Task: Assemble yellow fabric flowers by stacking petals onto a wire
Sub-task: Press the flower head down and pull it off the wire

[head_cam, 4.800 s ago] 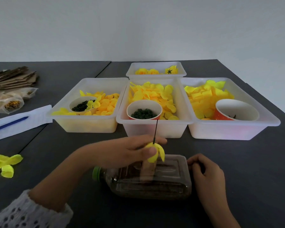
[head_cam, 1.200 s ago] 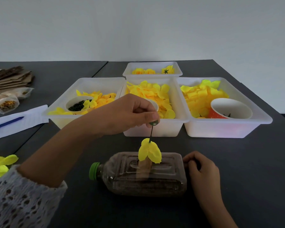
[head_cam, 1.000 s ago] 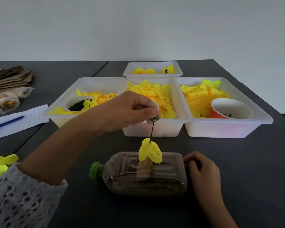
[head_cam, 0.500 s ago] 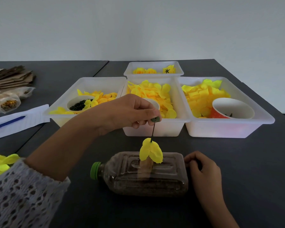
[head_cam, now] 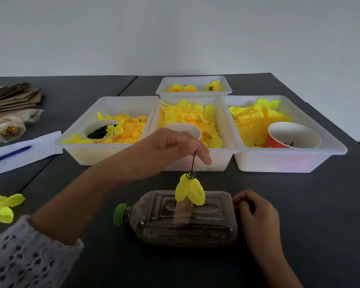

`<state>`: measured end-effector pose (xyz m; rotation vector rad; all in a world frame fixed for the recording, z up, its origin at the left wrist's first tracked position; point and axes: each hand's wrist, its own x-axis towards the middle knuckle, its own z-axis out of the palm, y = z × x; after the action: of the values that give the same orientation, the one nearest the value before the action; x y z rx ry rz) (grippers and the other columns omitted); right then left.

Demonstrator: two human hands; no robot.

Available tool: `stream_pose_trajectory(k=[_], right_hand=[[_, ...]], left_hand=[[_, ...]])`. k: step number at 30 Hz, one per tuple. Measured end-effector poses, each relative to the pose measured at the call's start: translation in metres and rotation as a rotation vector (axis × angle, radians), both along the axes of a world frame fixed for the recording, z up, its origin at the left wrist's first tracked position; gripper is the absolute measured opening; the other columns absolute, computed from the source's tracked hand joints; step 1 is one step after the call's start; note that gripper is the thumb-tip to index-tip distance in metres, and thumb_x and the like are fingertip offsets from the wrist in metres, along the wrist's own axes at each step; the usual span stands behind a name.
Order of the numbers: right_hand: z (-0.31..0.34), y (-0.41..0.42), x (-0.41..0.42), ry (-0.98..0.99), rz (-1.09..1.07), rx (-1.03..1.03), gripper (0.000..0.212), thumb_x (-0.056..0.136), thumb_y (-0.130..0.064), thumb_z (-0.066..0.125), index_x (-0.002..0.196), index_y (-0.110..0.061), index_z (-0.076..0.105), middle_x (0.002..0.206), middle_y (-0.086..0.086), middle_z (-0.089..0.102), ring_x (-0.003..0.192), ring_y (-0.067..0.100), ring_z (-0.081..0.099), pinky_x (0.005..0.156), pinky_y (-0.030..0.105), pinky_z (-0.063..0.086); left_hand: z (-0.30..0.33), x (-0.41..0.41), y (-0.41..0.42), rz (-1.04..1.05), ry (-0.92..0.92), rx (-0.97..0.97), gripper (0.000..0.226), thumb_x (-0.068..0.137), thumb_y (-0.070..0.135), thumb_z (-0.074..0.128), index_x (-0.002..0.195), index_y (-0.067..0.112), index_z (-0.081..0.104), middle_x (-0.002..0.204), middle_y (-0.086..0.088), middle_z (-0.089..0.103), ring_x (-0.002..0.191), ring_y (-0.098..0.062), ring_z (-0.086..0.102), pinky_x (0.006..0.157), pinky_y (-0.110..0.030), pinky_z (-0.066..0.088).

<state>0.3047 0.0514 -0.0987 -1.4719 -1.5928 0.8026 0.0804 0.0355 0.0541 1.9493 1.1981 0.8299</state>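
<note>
Pinching wire (head_cam: 193,161) — left hand (head_cam: 170,151), labels unreadable.

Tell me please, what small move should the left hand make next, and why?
Probably lift the left hand off the wire: the green calyx already sits on the yellow petals, and the right hand steadies the bottle.

The green cap (head_cam: 191,175) I was pinching at the wire's (head_cam: 193,161) top now sits down on the petals (head_cam: 190,191).
</note>
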Motion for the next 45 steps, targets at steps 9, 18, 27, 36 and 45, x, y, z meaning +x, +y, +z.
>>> stream_pose_trajectory(k=[9, 18, 27, 36, 45], right_hand=[[0.002, -0.001, -0.001, 0.009, 0.009, -0.01, 0.034, 0.09, -0.003, 0.052, 0.072, -0.028, 0.063, 0.07, -0.011, 0.066, 0.05, 0.009, 0.056, 0.046, 0.023, 0.041], [0.002, -0.001, -0.001, 0.01, 0.0, -0.03, 0.034, 0.091, -0.003, 0.051, 0.073, -0.028, 0.063, 0.07, -0.009, 0.067, 0.05, 0.011, 0.057, 0.045, 0.024, 0.042], [0.002, 0.001, 0.0, 0.003, 0.006, -0.033, 0.034, 0.091, -0.002, 0.053, 0.073, -0.029, 0.063, 0.069, -0.007, 0.067, 0.054, 0.009, 0.059, 0.048, 0.027, 0.047], [0.001, -0.001, 0.0, -0.003, 0.018, -0.008, 0.036, 0.09, -0.003, 0.051, 0.07, -0.031, 0.062, 0.066, -0.008, 0.066, 0.05, 0.012, 0.056, 0.045, 0.032, 0.046], [0.001, 0.002, -0.001, 0.009, 0.022, -0.026, 0.037, 0.09, -0.003, 0.051, 0.069, -0.031, 0.062, 0.068, -0.007, 0.066, 0.051, 0.009, 0.057, 0.046, 0.025, 0.042]], left_hand=[[-0.062, 0.019, -0.016, 0.005, -0.26, -0.074, 0.032, 0.102, 0.026, 0.037, 0.081, 0.012, 0.057, 0.099, -0.009, 0.072, 0.109, -0.021, 0.065, 0.094, -0.026, 0.05], [-0.078, 0.022, -0.023, 0.168, -0.033, -0.006, 0.034, 0.101, 0.031, 0.035, 0.075, 0.035, 0.056, 0.094, 0.008, 0.067, 0.097, -0.011, 0.063, 0.089, -0.031, 0.051], [-0.062, 0.014, -0.013, 0.056, 0.035, -0.203, 0.02, 0.096, 0.025, 0.056, 0.081, 0.028, 0.069, 0.109, 0.018, 0.067, 0.104, 0.003, 0.061, 0.087, -0.013, 0.047], [0.021, -0.026, 0.047, -0.138, 0.163, -0.222, 0.039, 0.088, 0.039, 0.06, 0.127, 0.035, 0.058, 0.134, 0.013, 0.06, 0.126, -0.001, 0.053, 0.101, -0.019, 0.043], [0.021, -0.028, 0.169, 0.267, 0.318, -0.03, 0.028, 0.099, 0.018, 0.055, 0.124, 0.008, 0.063, 0.12, -0.005, 0.065, 0.112, -0.02, 0.061, 0.081, -0.02, 0.049]])
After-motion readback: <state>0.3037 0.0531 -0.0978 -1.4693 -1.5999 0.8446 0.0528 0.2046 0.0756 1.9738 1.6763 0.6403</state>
